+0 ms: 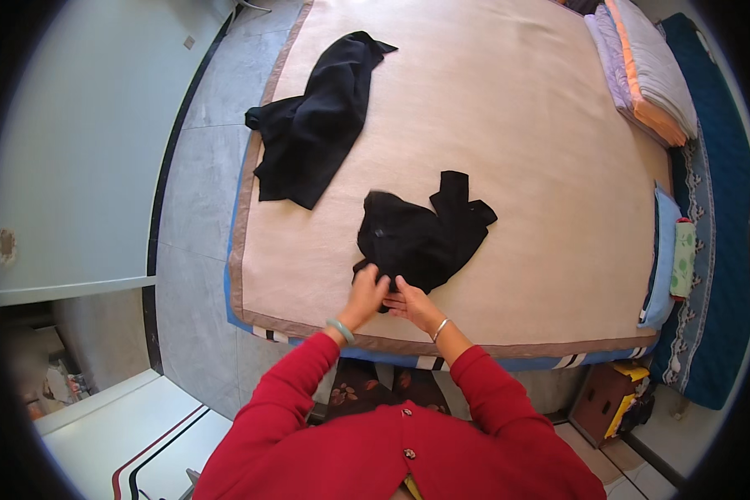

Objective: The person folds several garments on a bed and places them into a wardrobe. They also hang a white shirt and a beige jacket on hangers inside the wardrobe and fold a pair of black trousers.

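A black garment [412, 244] lies bunched on the near part of the beige bedspread, with narrow pieces sticking out at its far right. At its near edge, my left hand [365, 299] has its fingers curled on the black cloth. My right hand [414, 304] is just beside it, palm turned inward and thumb raised against the same edge; whether cloth is pinched between its fingers I cannot tell. Farther off to the left, a second black garment [325, 122] is spread lengthwise, one end reaching over the bed's brown border.
The bed's beige bedspread [537, 250] spans the middle. Folded quilts [653, 75] are stacked at the far right. A blue pillow [661, 256] and a green patterned roll [682, 259] sit near the teal headboard [719, 206]. Below stands a brown cabinet [603, 400]. Grey floor tiles [194, 206] run along the left.
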